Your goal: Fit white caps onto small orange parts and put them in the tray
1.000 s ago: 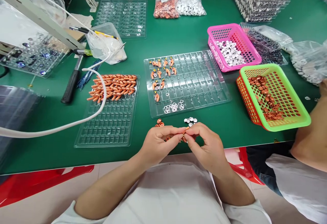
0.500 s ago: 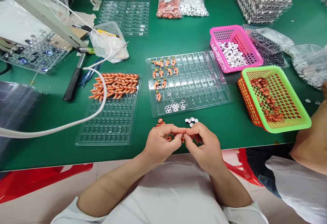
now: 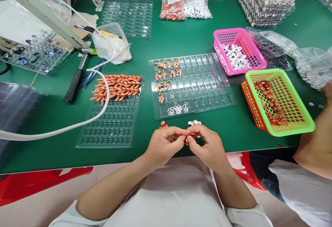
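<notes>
Fingertip to fingertip, my left hand point(image 3: 166, 145) and my right hand point(image 3: 207, 144) pinch a small copper-orange part point(image 3: 186, 141) between them near the table's front edge. Most of that part is hidden by the fingers. Several loose copper-coloured round pieces point(image 3: 163, 124) lie behind my left hand. Behind my right hand is a small pile of white round caps point(image 3: 194, 122), partly covered by its fingers. Farther back, a clear compartment tray point(image 3: 202, 82) holds several curved orange pieces point(image 3: 161, 98) at its left side and a heap of white rings point(image 3: 178, 109) at its front.
Left of me, orange pieces point(image 3: 116, 87) fill the back of another clear tray point(image 3: 106, 130). A hammer point(image 3: 75, 82) and white cable point(image 3: 103, 107) lie beyond. Right stand a pink basket point(image 3: 220, 59), a green basket point(image 3: 293, 132) and a co-worker's arm point(image 3: 315, 140).
Both hands stay pinched together in nearly the same place. My right index finger has shifted slightly left, and a bit more of the orange part shows. The view has tilted a little.
</notes>
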{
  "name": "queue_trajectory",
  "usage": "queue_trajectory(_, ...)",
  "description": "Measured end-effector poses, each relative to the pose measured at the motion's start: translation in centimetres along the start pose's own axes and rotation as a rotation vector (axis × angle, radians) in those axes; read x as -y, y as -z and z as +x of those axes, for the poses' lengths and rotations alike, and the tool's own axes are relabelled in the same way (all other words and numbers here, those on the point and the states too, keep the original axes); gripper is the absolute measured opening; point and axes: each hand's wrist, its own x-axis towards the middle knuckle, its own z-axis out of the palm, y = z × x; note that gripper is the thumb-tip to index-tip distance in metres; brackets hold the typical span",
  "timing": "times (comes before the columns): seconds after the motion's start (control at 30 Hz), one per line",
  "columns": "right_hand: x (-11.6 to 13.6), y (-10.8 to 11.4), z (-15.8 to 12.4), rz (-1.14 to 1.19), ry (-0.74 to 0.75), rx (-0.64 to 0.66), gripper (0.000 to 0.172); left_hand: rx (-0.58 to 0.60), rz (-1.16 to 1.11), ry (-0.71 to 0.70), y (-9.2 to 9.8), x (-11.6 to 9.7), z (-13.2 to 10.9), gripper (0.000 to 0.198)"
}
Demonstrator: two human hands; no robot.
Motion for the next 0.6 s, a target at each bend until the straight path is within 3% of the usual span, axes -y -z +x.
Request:
queue_trajectory(0.13,0.22,0.66,0.07,0.062,-0.033,0.094,0.018,0.039,-0.072,0.031,0.23,-0.16,-0.15,0.016)
queue_trajectory(0.33,0.04,0.26,0.03,-0.031,0.001,0.011,0.019,0.042,0.185,-0.119,0.57,-0.06,-0.38,0.019)
queue_trajectory(0.47,-0.03,0.28,0.01,-0.083,-0.003,0.011,0.017,0.141,0.146,-0.137,0.82,-0.20,-0.36,0.021)
queue_trajectory(0.6,-0.07,0.41,-0.10,-0.132,0.004,0.020,0.015,0.153,0.101,-0.099,0.79,-0.18,-0.37,0.020)
